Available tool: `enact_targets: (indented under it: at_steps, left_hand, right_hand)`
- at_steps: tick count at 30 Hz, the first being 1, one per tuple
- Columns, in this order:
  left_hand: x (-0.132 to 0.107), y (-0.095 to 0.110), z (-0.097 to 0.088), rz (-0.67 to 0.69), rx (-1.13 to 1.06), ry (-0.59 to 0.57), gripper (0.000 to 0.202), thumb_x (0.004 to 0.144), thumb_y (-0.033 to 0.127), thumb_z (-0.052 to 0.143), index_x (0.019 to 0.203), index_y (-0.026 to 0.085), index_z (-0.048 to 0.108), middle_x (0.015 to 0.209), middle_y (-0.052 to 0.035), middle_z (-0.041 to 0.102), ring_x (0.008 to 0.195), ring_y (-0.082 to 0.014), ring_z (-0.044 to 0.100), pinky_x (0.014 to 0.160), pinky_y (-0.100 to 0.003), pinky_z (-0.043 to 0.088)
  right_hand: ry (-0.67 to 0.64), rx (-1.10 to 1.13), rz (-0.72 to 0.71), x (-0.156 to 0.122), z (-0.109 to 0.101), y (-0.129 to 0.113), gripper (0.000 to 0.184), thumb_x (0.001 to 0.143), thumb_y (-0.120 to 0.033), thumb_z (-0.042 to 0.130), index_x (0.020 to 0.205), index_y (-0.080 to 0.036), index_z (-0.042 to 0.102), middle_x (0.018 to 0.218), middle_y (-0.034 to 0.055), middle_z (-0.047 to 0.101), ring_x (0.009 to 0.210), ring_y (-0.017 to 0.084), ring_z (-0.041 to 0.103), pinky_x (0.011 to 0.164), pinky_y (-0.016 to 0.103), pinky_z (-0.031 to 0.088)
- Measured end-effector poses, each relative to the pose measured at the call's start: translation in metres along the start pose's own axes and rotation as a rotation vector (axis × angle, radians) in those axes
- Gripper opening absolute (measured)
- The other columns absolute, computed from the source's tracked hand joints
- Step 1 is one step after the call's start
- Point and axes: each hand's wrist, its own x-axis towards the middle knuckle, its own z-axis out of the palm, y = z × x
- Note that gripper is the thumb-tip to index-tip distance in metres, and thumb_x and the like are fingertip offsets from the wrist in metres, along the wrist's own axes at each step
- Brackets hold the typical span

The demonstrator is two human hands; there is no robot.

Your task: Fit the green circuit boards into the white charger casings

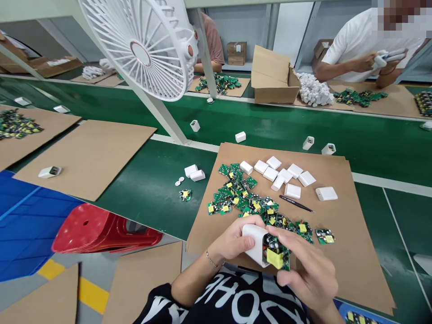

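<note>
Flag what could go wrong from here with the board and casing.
1. The circuit board is only partly inside the white casing, held by the left hand; pushed askew, it might jam.
2. The right hand grips the board over its components, which pressure could bend.
3. The pile of boards lies just beyond the hands and could be knocked.

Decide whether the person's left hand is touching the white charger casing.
Touching. The head view shows the left hand gripping the white charger casing, thumb flat on its side, while the right hand holds a circuit board at its opening.
</note>
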Motion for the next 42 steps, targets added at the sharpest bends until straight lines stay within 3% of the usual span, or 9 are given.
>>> enact_targets:
  at_steps: [10, 13, 18, 23, 28, 32, 39, 42]
  left_hand:
    - [0.0, 0.009, 0.0, 0.053, 0.038, -0.012, 0.056, 0.069, 0.069, 0.067, 0.075, 0.016, 0.05, 0.059, 0.0045, 0.044, 0.049, -0.0058, 0.033, 0.047, -0.019, 0.025]
    - [0.0, 0.006, 0.001, 0.054, 0.032, 0.01, 0.056, 0.07, 0.07, 0.065, 0.075, 0.016, 0.05, 0.06, 0.0039, 0.045, 0.049, -0.0061, 0.035, 0.047, -0.019, 0.026]
    - [0.001, -0.004, 0.0, 0.051, -0.04, 0.028, 0.056, 0.069, 0.069, 0.067, 0.077, 0.016, 0.05, 0.06, 0.0036, 0.047, 0.047, -0.0059, 0.037, 0.046, -0.018, 0.028]
    - [0.006, -0.009, 0.0, 0.047, -0.103, 0.09, 0.057, 0.066, 0.068, 0.07, 0.076, 0.016, 0.049, 0.057, 0.0047, 0.045, 0.045, -0.0052, 0.035, 0.043, -0.017, 0.026]
    - [0.004, -0.009, 0.008, 0.106, -0.105, 0.079, 0.061, 0.065, 0.073, 0.067, 0.077, 0.016, 0.05, 0.059, 0.0043, 0.044, 0.048, -0.0057, 0.034, 0.045, -0.017, 0.027]
    - [-0.001, -0.003, 0.016, 0.098, -0.051, 0.052, 0.061, 0.067, 0.073, 0.065, 0.081, 0.015, 0.051, 0.059, 0.0042, 0.044, 0.049, -0.006, 0.033, 0.046, -0.018, 0.025]
    - [-0.004, 0.013, 0.028, 0.071, -0.141, 0.038, 0.054, 0.071, 0.066, 0.067, 0.078, 0.016, 0.048, 0.057, 0.0051, 0.042, 0.045, -0.0048, 0.031, 0.042, -0.016, 0.024]
    - [-0.006, 0.014, 0.029, 0.058, -0.174, 0.037, 0.053, 0.072, 0.067, 0.066, 0.077, 0.017, 0.048, 0.056, 0.0049, 0.043, 0.043, -0.0047, 0.032, 0.039, -0.016, 0.023]
  right_hand:
    - [-0.043, -0.198, -0.112, -0.004, -0.003, -0.002, 0.057, 0.094, -0.034, 0.057, 0.146, -0.019, 0.04, 0.119, 0.012, 0.07, 0.117, 0.023, 0.063, 0.094, 0.035, 0.058]
    - [-0.032, -0.102, -0.012, -0.008, -0.002, 0.002, 0.055, 0.094, -0.038, 0.056, 0.145, -0.023, 0.042, 0.125, 0.0102, 0.067, 0.116, 0.023, 0.064, 0.095, 0.038, 0.057]
    - [0.019, -0.039, 0.096, -0.014, 0.006, 0.01, 0.052, 0.094, -0.049, 0.049, 0.14, -0.024, 0.05, 0.146, 0.0114, 0.048, 0.127, 0.03, 0.054, 0.101, 0.046, 0.052]
    - [0.067, -0.067, 0.126, -0.009, 0.01, 0.014, 0.044, 0.095, -0.042, 0.051, 0.134, -0.024, 0.056, 0.136, 0.012, 0.059, 0.121, 0.026, 0.06, 0.098, 0.041, 0.054]
    - [0.026, 0.017, -0.017, 0.003, 0.002, 0.006, 0.056, 0.091, -0.051, 0.053, 0.137, -0.02, 0.053, 0.12, 0.0118, 0.069, 0.11, 0.025, 0.067, 0.091, 0.039, 0.059]
    - [0.127, 0.005, -0.109, 0.007, -0.002, -0.005, 0.043, 0.096, -0.038, 0.053, 0.133, -0.016, 0.056, 0.107, 0.0122, 0.073, 0.101, 0.024, 0.07, 0.081, 0.038, 0.061]
    - [0.234, -0.03, -0.126, 0.005, 0.002, -0.013, 0.041, 0.096, -0.034, 0.054, 0.131, -0.013, 0.057, 0.107, 0.0148, 0.071, 0.1, 0.026, 0.069, 0.076, 0.04, 0.062]
    - [0.405, 0.092, -0.03, -0.002, 0.002, -0.014, 0.04, 0.097, -0.036, 0.05, 0.13, -0.016, 0.058, 0.107, 0.0137, 0.071, 0.098, 0.026, 0.069, 0.073, 0.041, 0.062]
